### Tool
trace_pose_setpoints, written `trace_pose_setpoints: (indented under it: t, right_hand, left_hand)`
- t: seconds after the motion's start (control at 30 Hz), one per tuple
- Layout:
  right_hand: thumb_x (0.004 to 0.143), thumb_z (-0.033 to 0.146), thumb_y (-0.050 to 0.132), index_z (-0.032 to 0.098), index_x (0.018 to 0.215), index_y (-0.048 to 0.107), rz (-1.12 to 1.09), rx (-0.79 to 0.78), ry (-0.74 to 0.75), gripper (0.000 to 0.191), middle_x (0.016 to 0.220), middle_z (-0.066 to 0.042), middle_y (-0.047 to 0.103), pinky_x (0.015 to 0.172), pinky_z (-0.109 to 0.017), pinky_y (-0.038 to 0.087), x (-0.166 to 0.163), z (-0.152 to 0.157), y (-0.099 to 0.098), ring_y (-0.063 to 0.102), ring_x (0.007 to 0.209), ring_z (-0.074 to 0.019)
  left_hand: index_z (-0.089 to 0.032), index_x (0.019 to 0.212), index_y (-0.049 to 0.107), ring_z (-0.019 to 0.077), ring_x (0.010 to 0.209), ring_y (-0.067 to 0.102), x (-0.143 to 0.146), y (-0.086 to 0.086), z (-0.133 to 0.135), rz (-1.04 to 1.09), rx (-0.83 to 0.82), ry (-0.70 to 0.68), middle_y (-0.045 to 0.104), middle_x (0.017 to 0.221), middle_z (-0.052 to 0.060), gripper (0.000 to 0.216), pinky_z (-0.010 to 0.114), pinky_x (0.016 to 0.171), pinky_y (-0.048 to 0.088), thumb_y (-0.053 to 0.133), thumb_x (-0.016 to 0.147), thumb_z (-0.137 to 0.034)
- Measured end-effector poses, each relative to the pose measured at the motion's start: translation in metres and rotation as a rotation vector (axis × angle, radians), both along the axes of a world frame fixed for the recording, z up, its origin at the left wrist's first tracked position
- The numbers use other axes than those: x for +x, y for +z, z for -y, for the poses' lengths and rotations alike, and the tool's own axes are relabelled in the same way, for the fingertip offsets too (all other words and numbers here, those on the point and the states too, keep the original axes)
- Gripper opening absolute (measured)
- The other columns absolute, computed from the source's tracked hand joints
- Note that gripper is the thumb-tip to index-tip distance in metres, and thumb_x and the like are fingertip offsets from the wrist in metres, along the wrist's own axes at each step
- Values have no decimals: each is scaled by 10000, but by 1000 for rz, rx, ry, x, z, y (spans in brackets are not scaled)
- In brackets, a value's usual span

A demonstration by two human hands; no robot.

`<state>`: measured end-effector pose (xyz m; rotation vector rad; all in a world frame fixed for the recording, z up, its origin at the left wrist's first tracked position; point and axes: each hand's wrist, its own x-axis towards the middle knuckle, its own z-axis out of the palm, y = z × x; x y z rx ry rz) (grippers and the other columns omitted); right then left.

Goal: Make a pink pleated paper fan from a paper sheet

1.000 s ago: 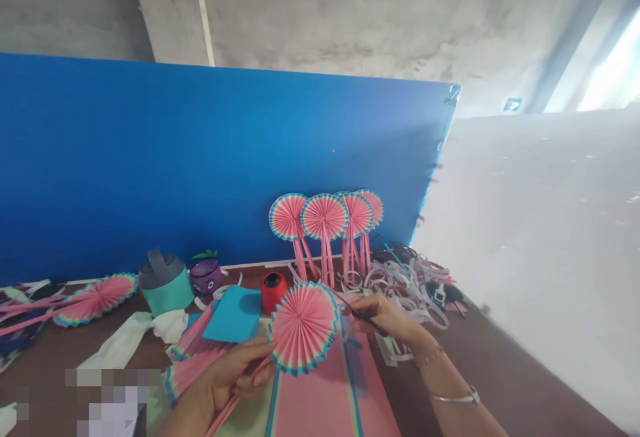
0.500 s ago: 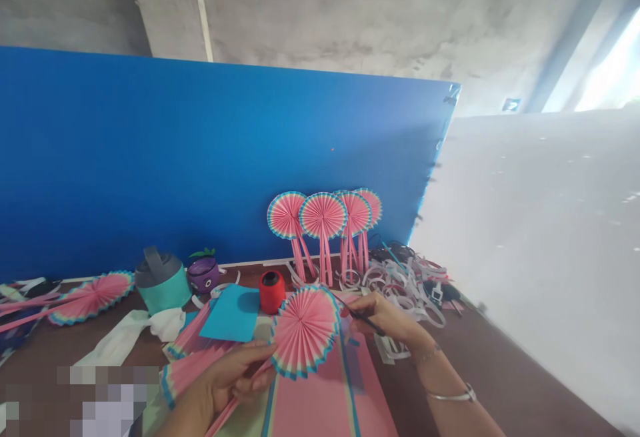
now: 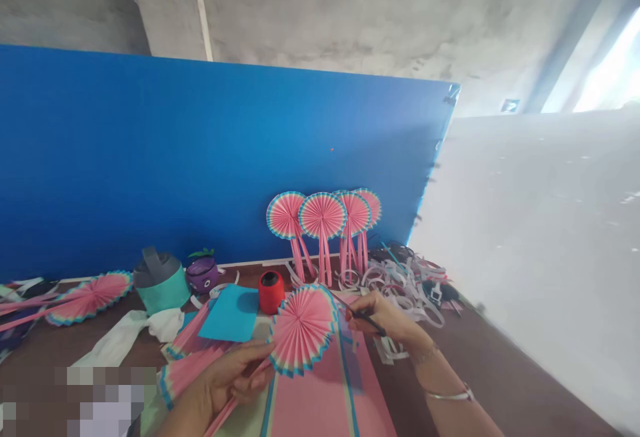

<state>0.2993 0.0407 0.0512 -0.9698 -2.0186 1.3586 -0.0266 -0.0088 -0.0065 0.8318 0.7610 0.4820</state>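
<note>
My left hand (image 3: 231, 378) is closed on the lower edge and pink tails of a round pleated paper fan (image 3: 302, 329), pink with a blue and green rim, held upright above the table. My right hand (image 3: 383, 317) grips a thin dark stick-like tool (image 3: 361, 315) whose tip reaches the fan's right edge. Under both hands lies a pink paper sheet with blue stripes (image 3: 320, 407).
Several finished fans (image 3: 323, 217) lean against the blue board (image 3: 150, 157). A red thread spool (image 3: 271, 290), a blue paper sheet (image 3: 233, 313), a teal bottle (image 3: 161, 280), a purple pot (image 3: 203, 271), white paper strips (image 3: 405, 283) and another fan (image 3: 87, 297) lie around. A white partition (image 3: 540, 237) stands at the right.
The view has shifted slightly; both hands and the fan stay in nearly the same pose, a touch higher in the picture.
</note>
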Motion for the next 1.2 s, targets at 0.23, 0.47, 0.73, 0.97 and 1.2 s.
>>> trace_pose_setpoints:
  t: [0.23, 0.47, 0.73, 0.97, 1.2]
  right_hand:
    - [634, 540, 747, 134, 836, 652, -69, -76, -314, 464, 476, 69, 465, 380, -194, 283, -2, -16, -23, 398, 383, -70]
    - [642, 470, 717, 190, 880, 563, 100, 82, -637, 398, 592, 38, 573, 450, -232, 344, -1, -26, -34, 503, 482, -132]
    - [605, 474, 732, 205, 844, 527, 28, 88, -580, 414, 661, 34, 557, 514, -254, 381, -17, -15, -23, 505, 540, -136]
    - [658, 484, 740, 162, 909, 641, -208, -3, -267, 419, 664, 25, 551, 463, -211, 354, -33, -6, -19, 471, 506, -84]
    - [625, 502, 771, 132, 903, 694, -207, -45, -288, 469, 508, 56, 486, 428, -212, 366, -28, -14, -32, 437, 438, -81]
  left_hand:
    - [-192, 714, 466, -2, 274, 122, 15, 21, 5, -12, 103, 210, 433, 406, -118, 483, 180, 318, 39, 714, 655, -602]
    - [-195, 549, 451, 27, 272, 180, 29, 16, -2, -122, 300, 392, 302, 295, -104, 585, 203, 328, 97, 585, 663, -753]
    - [-191, 533, 461, 26, 277, 145, 31, 17, -1, -128, 303, 414, 304, 304, -108, 604, 201, 314, 78, 594, 626, -773]
    - [-191, 527, 456, 20, 276, 136, 32, 23, 5, -119, 308, 377, 271, 297, -116, 595, 220, 338, 82, 598, 641, -758]
    - [-186, 502, 444, 17, 287, 142, 33, 29, 8, -153, 281, 349, 265, 308, -111, 608, 235, 359, 70, 587, 654, -757]
